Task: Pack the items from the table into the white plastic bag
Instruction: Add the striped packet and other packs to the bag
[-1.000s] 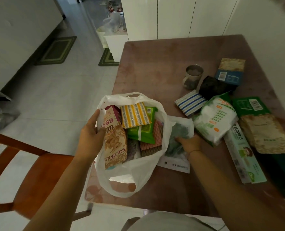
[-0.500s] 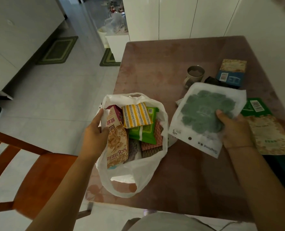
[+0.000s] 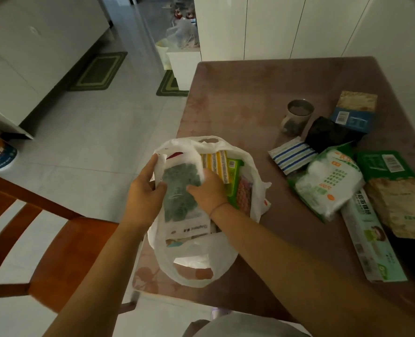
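Now both hands (image 3: 175,193) press the flat pouch (image 3: 182,190) (crinkly) into the white plastic bag (image 3: 255,171).

1. Left hand (image 3: 144,198) raised ahead of the chest, fingers curled, thumb pointing inward toward the other hand.
2. Right hand (image 3: 207,190) just beside it, palm down, fingers closed in a grip, thin band at the wrist.
3. Both forearms bare, reaching forward and converging from the lower corners of the view.
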A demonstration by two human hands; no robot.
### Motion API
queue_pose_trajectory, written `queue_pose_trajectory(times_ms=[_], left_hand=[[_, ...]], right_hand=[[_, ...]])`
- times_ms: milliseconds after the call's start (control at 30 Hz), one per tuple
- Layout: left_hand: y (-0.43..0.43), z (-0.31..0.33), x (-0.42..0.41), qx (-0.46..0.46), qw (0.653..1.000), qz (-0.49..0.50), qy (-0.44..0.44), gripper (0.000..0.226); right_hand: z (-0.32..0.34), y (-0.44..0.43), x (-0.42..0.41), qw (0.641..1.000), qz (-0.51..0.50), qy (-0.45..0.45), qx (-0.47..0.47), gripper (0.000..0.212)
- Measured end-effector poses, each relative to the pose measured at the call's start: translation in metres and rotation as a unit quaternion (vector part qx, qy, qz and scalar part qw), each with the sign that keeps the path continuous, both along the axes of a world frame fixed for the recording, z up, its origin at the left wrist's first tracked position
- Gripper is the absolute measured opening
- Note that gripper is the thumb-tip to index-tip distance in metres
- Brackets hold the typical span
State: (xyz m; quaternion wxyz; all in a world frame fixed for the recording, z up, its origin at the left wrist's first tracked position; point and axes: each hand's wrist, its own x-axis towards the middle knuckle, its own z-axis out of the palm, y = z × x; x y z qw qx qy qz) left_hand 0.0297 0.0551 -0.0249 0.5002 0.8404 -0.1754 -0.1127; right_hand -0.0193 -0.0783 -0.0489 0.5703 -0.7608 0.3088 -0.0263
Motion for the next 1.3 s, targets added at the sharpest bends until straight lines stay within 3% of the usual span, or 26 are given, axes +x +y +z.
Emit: queue_pose_trajectory(times_ms=[67, 133, 200, 267, 333, 433, 500, 567, 667, 767, 833, 900, 967, 1167, 1300], left_hand=[[0.002, 0.000, 0.001, 0.000, 1.000, 0.002, -0.004, 0.056], [0.004, -0.001, 0.001, -0.001, 1.000, 0.005, -0.004, 0.055], [0.005, 0.000, 0.002, 0.000, 1.000, 0.004, 0.002, 0.055], [0.005, -0.001, 0.004, -0.006, 1.000, 0.007, 0.007, 0.054], [0.004, -0.002, 0.005, -0.010, 1.000, 0.004, 0.011, 0.053], [-0.001, -0.005, 0.003, -0.004, 1.000, -0.003, 0.018, 0.054], [-0.004, -0.007, 0.001, -0.004, 1.000, -0.004, 0.028, 0.055], [-0.004, -0.008, 0.001, 0.000, 1.000, -0.001, 0.027, 0.054], [-0.005, -0.006, 0.001, 0.008, 1.000, 0.003, 0.021, 0.053], [-0.007, -0.004, -0.001, 0.014, 0.999, 0.005, 0.029, 0.054], [-0.008, -0.005, -0.002, 0.016, 0.999, 0.007, 0.040, 0.055], [-0.010, -0.006, -0.003, 0.025, 0.998, 0.014, 0.048, 0.057], [-0.011, -0.007, -0.004, 0.042, 0.998, 0.020, 0.051, 0.058], [-0.015, -0.004, -0.007, 0.058, 0.997, 0.021, 0.051, 0.058], [-0.013, -0.001, -0.008, 0.052, 0.997, 0.027, 0.046, 0.058]], right_hand=[[-0.003, 0.013, 0.010, 0.996, 0.028, -0.006, -0.082, 0.038], [-0.010, 0.022, 0.007, 0.980, 0.068, 0.001, -0.188, 0.063], [-0.016, 0.027, -0.004, 0.939, 0.071, -0.005, -0.337, 0.095], [-0.024, 0.027, -0.015, 0.895, 0.090, -0.056, -0.433, 0.100], [-0.034, 0.024, -0.022, 0.860, 0.197, -0.058, -0.467, 0.092], [-0.052, 0.022, -0.025, 0.815, 0.317, 0.039, -0.483, 0.085], [-0.055, 0.020, -0.026, 0.813, 0.330, 0.064, -0.476, 0.086], [-0.049, 0.017, -0.025, 0.839, 0.326, 0.031, -0.435, 0.079], [-0.031, -0.009, -0.040, 0.929, 0.180, -0.125, -0.298, 0.048], [-0.028, -0.068, -0.072, 0.929, -0.099, -0.204, -0.293, 0.022], [-0.040, -0.119, -0.097, 0.908, -0.316, -0.106, -0.255, 0.030], [-0.059, -0.161, -0.122, 0.868, -0.465, 0.066, -0.159, 0.049], [-0.072, -0.183, -0.139, 0.845, -0.497, 0.160, -0.114, 0.054], [-0.076, -0.189, -0.128, 0.843, -0.520, 0.122, -0.064, 0.078], [-0.076, -0.193, -0.133, 0.811, -0.549, 0.158, -0.122, 0.059]])
